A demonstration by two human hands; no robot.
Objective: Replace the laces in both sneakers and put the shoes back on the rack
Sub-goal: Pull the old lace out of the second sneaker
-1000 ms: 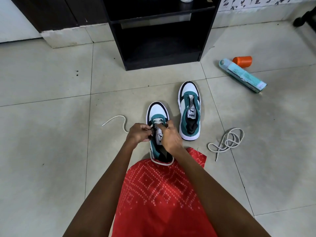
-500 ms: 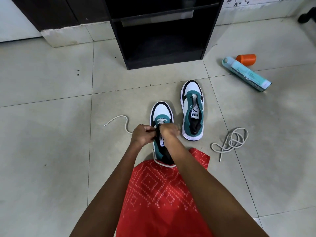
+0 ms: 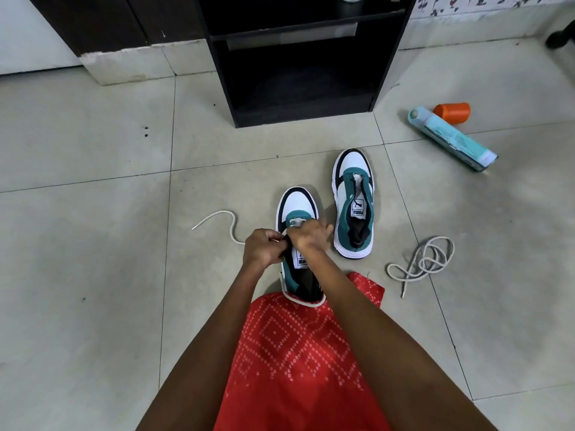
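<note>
A person sits on the tiled floor (image 3: pixel 93 244) with a red patterned garment (image 3: pixel 295 353) over the lap. Both hands meet over the near sneaker (image 3: pixel 297 205), a white, teal and black shoe standing upright, toe pointing away, its heel against the garment's edge. The left hand (image 3: pixel 264 250) is clenched, its fingers (image 3: pixel 273 241) pinching a white lace (image 3: pixel 217 216) at the shoe's left eyelet row; the lace's free end trails in a curve over the floor to the left. The right hand (image 3: pixel 311 236) lies across the lower eyelets with curled fingers (image 3: pixel 323 228), blurred, so I cannot tell whether they grip the lace or the shoe.

The second sneaker (image 3: pixel 354 203) stands just to the right and slightly farther away, unlaced, tongue label showing. A loose coiled lace (image 3: pixel 426 259) lies on the floor right of it. The black shoe rack (image 3: pixel 224 73) stands beyond the shoes. Farther right lie a teal spray can (image 3: pixel 451 140) and, beside it, an orange cap (image 3: pixel 452 112).
</note>
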